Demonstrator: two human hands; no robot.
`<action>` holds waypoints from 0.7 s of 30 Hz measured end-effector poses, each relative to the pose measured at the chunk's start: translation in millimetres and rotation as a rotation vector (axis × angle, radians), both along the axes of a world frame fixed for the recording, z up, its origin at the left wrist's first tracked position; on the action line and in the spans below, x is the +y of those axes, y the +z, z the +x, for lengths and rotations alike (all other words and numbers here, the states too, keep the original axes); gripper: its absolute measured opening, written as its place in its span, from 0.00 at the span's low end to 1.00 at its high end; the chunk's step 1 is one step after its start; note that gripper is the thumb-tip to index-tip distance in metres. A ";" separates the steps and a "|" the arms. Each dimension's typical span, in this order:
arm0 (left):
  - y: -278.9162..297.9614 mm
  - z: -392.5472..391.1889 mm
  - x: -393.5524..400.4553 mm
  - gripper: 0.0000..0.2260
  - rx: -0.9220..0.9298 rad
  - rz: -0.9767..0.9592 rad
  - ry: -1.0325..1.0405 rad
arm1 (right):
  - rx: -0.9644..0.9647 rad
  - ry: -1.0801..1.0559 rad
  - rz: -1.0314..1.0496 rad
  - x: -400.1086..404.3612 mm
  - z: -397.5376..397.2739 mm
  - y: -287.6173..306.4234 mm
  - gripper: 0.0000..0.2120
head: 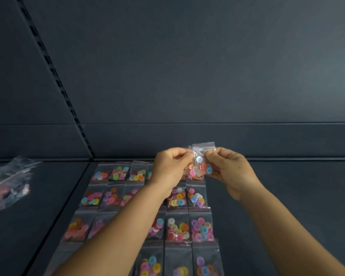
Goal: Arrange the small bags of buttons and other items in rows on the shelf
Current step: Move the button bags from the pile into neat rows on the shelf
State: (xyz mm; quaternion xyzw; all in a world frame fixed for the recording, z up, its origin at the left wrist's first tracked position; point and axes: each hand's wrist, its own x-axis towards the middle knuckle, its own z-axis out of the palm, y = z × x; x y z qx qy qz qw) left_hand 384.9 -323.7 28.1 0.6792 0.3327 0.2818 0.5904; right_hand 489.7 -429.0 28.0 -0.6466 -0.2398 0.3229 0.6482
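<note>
Clear bag (201, 162) pinched by left hand (170, 168) and right hand (230, 172) (bare shelf (287, 196) rightward).

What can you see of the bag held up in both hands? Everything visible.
The held bag is a small clear plastic zip pouch, upright, lifted above the rows of bags on the shelf. Loose buttons, pink, blue, orange, yellow and one white, sit in its lower half; the top is empty film. The left hand and right hand each pinch an upper side. A second film edge shows at the top, so it may be two bags together.
</note>
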 end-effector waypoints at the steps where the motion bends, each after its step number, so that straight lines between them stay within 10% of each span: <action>1: -2.3 7.3 -3.3 0.05 -0.004 -0.009 -0.019 | -0.018 -0.040 0.007 -3.0 4.2 -1.9 0.11; 21: -12.9 54.6 0.9 0.06 0.186 0.128 -0.050 | -0.167 -0.274 -0.134 -28.1 74.3 -16.6 0.08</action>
